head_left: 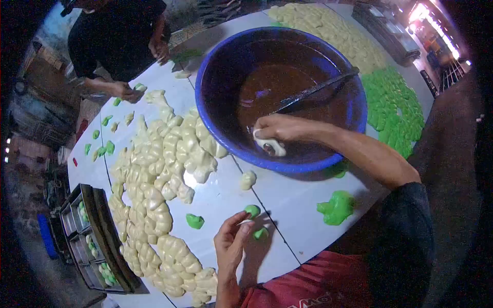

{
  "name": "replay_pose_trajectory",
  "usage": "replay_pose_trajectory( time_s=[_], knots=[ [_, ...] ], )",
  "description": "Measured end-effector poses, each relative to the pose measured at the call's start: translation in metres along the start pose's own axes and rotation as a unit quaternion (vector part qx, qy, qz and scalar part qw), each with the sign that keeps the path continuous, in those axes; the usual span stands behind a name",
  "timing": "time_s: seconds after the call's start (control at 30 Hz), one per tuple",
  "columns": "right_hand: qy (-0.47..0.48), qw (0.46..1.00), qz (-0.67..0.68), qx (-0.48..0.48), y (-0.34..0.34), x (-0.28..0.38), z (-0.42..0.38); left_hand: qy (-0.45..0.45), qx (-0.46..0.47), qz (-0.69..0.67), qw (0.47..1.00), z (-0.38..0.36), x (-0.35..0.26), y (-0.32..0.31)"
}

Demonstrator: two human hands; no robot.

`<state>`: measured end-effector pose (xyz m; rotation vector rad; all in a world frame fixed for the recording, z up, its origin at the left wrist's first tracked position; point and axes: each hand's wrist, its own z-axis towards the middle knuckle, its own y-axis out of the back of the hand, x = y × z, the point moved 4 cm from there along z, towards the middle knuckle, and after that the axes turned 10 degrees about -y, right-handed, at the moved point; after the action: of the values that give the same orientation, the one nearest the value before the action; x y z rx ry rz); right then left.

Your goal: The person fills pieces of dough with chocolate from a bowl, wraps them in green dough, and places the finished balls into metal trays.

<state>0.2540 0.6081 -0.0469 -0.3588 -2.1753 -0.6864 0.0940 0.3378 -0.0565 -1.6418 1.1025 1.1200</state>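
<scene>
My right hand (285, 129) is over the near side of a large blue basin (228, 146), its fingers closed round a piece of pale dough (277, 149) with something brown on it. Brown liquid (280, 84) fills the bottom of the basin, and a dark stick (316, 88) leans across to its rim. Above the white table, my left hand (233, 238) pinches a small whitish piece (246, 222). Right by its fingertips are two green dough pieces, one upper (252, 210) and one lower (261, 233). A small pale lump (248, 180) lies between the hand and the basin.
Many pale dough pieces (154, 203) cover the table's left part. Green dough (393, 108) and more pale dough (328, 31) lie beyond the basin. A green blob (336, 207) sits at right, a compartment tray (97, 236) at left. Another person (115, 41) works across the table.
</scene>
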Motion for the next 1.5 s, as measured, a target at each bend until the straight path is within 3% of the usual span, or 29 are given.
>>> replay_pose_trajectory(
  time_s=[0.13, 0.2, 0.27, 0.4, 0.47, 0.53, 0.63, 0.83, 0.97, 1.07, 1.1, 1.13, 1.2, 1.3, 1.4, 1.5],
  knots=[
    [0.029, 0.960, 0.279, 0.011, 0.006, 0.027, -0.029, -0.043, 0.033, -0.057, 0.997, 0.012, -0.006, -0.012],
    [0.081, 0.937, 0.338, -0.026, -0.002, 0.039, -0.038, -0.067, 0.052, -0.057, 0.995, 0.026, -0.008, -0.024],
    [0.105, 0.908, 0.407, -0.010, -0.027, 0.058, -0.056, -0.048, 0.034, -0.173, 0.983, 0.041, -0.028, -0.050],
    [0.156, 0.956, 0.232, -0.096, -0.030, 0.079, -0.074, -0.076, 0.033, -0.184, 0.979, 0.039, -0.031, -0.059],
    [0.155, 0.966, 0.037, -0.202, -0.006, 0.072, -0.060, -0.077, 0.033, -0.145, 0.986, 0.025, -0.024, -0.047],
    [0.068, 0.979, -0.059, -0.182, 0.006, 0.068, -0.046, -0.049, 0.008, -0.128, 0.990, 0.014, -0.011, -0.032],
    [0.138, 0.920, -0.325, -0.172, 0.011, 0.029, 0.017, -0.028, -0.031, -0.116, 0.992, -0.003, 0.006, -0.011],
    [0.077, 0.914, -0.395, -0.052, -0.020, 0.016, 0.046, -0.022, -0.071, -0.124, 0.989, -0.024, 0.018, 0.016],
    [0.022, 0.971, -0.238, -0.009, -0.013, -0.021, 0.054, -0.024, -0.070, -0.123, 0.990, -0.015, 0.012, 0.018],
    [0.037, 0.996, -0.078, 0.018, 0.000, -0.015, 0.037, -0.039, -0.032, -0.124, 0.991, 0.001, 0.011, 0.011],
    [0.050, 0.998, 0.032, 0.021, 0.002, -0.007, 0.029, -0.030, -0.037, -0.120, 0.992, 0.005, 0.004, 0.007],
    [0.038, 0.986, 0.160, 0.040, 0.002, 0.004, 0.018, -0.042, -0.022, -0.106, 0.993, 0.011, -0.003, 0.000],
    [0.032, 0.977, 0.209, 0.014, -0.001, 0.046, -0.023, -0.066, 0.004, -0.078, 0.995, 0.023, -0.015, -0.012],
    [0.065, 0.943, 0.327, 0.011, -0.023, 0.066, -0.046, -0.065, 0.016, -0.158, 0.985, 0.040, -0.029, -0.035],
    [0.120, 0.929, 0.349, 0.019, -0.052, 0.077, -0.061, -0.065, -0.015, -0.307, 0.949, 0.042, -0.046, -0.052],
    [0.088, 0.912, 0.399, 0.027, -0.090, 0.069, -0.068, -0.015, -0.032, -0.322, 0.946, 0.030, -0.034, -0.041]
  ],
)
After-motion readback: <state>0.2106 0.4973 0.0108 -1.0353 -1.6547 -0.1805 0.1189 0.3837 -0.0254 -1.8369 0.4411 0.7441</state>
